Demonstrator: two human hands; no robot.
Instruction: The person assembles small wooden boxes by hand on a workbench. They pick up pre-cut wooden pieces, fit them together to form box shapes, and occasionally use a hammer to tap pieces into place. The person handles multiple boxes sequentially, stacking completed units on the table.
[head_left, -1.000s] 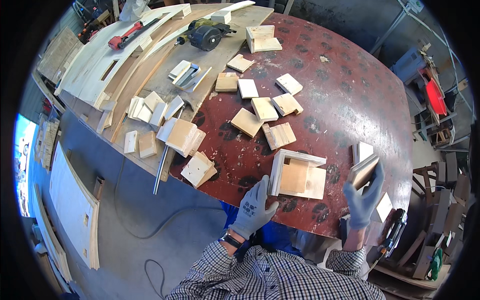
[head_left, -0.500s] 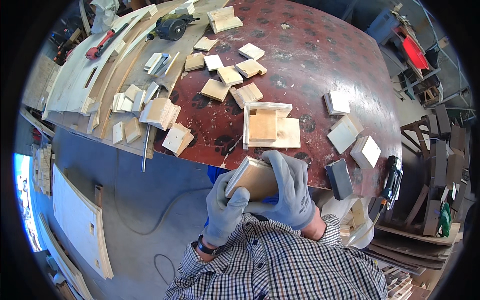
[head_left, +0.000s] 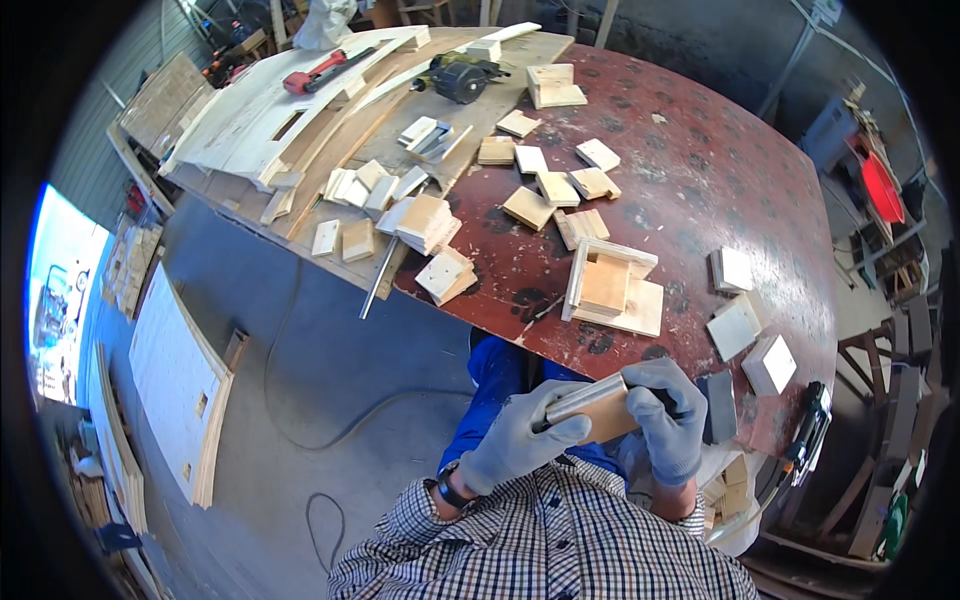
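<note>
Close to my body, just off the table's front edge, I hold a small wooden block (head_left: 606, 412) with a layered pale edge. My gloved left hand (head_left: 528, 442) grips its left end, thumb along the lower side. At its right end, the fingers of my gloved right hand (head_left: 668, 422) are bent around the corner. Beyond my hands, a corner-shaped wooden jig (head_left: 640, 308) with a wood block (head_left: 604, 286) in it lies on the dark red table (head_left: 700, 180). A dark grey block (head_left: 718, 408) lies beside my right hand.
Several loose wood pieces (head_left: 528, 208) are scattered left of the jig, and some pale blocks (head_left: 768, 365) at the right. A black air tool (head_left: 808, 430) hangs at the table's right edge. Farther left are a power tool (head_left: 460, 76) and a red tool (head_left: 314, 76). A hose (head_left: 350, 432) crosses the floor.
The view has swung left, so the table appears farther right. My hands have turned the wooden block, and my right hand now grips its right end instead of spanning its top.
</note>
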